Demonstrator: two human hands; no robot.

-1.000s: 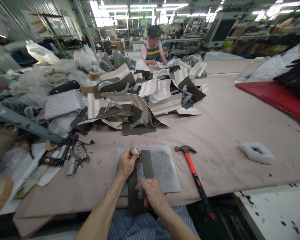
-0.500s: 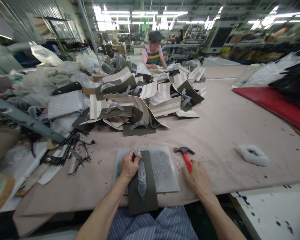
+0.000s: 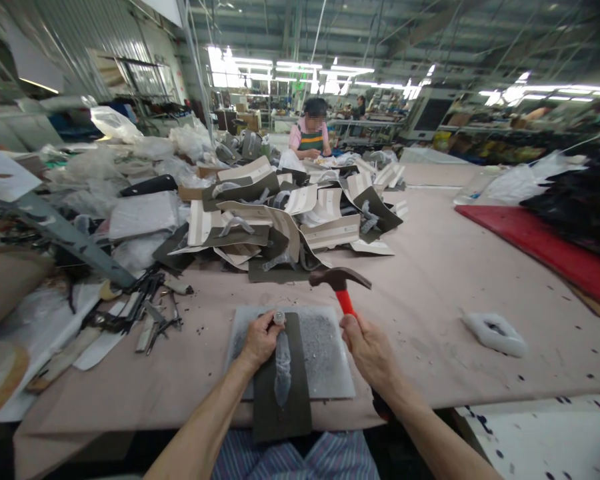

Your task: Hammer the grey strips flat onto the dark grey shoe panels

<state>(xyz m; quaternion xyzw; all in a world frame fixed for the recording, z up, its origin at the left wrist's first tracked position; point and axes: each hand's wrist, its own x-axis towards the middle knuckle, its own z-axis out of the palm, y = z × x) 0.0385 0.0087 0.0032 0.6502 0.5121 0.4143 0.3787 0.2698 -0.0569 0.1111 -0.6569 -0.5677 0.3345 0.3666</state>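
Here, the right hand holds one hammer in a closed grip, raised above the one grey pad; the left hand pinches one punch on one dark panel lying across that pad.

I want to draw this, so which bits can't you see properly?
Head view: much of the hammer handle is hidden inside the right hand.
Head view: the small metal piece pinched by the left hand is too small to identify.
Head view: the tangled tools at left are blurred.
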